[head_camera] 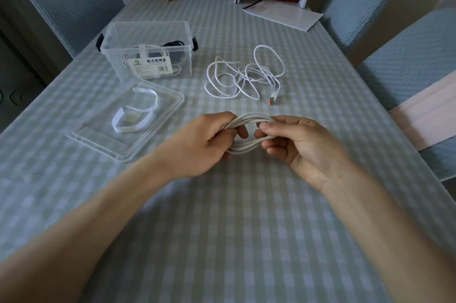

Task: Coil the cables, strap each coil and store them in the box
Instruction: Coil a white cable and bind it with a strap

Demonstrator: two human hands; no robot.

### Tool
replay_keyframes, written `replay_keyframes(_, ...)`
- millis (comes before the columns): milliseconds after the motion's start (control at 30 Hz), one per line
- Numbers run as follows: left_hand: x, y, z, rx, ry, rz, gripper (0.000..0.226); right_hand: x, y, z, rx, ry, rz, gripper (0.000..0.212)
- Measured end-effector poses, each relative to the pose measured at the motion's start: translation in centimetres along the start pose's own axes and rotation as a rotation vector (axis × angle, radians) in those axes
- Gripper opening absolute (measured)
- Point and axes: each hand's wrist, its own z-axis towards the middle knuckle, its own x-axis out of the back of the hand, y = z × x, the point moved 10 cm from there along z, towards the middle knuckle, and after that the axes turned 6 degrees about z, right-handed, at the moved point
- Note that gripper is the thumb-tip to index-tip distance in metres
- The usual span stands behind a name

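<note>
The left hand [209, 141] and right hand [293, 141] each grasp an opposite end of a white coiled cable [249, 121], held just above the checked table [222, 228]. Beyond it, a loose white cable [243, 74] lies tangled. The clear box [148, 38] stands open (coils already inside); its lid [167, 115] lies in front, carrying white straps [133, 119].

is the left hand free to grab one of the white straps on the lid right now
Probably not yet. The left hand grips the coiled cable together with the right hand. The straps lie uncovered on the lid just to its left, so the way is open once it lets go.
</note>
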Motion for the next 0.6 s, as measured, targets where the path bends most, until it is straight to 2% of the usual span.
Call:
replay_keyframes(67,0.3,-0.1,-0.1,0.002,-0.001,0.018,0.029,-0.2,-0.1,0.0,0.016,-0.033,-0.061,0.005)
replay_keyframes(167,0.3,0.6,-0.7,-0.066,0.02,0.189,0.021,-0.5,0.0,-0.2,0.022,-0.098,-0.231,0.005)
replay_keyframes(267,-0.2,0.3,-0.7,-0.056,-0.009,0.284,0.022,-0.6,-0.2,-0.3,0.049,-0.118,-0.4,0.01)
replay_keyframes(367,-1.1,-0.4,-0.6,-0.017,-0.076,0.409,0.019,-1.4,-1.1,-0.6,0.226,-0.133,-0.773,0.011)
replay_keyframes(433,-1.3,-0.3,-0.7,-0.02,-0.084,0.406,0.017,-2.4,-1.7,-1.1,0.342,-0.161,-0.939,0.009)
replay_keyframes(600,0.6,0.4,-0.4,-0.017,0.037,0.214,0.024,-2.0,-2.5,-1.3,0.353,-0.115,-0.779,0.015)
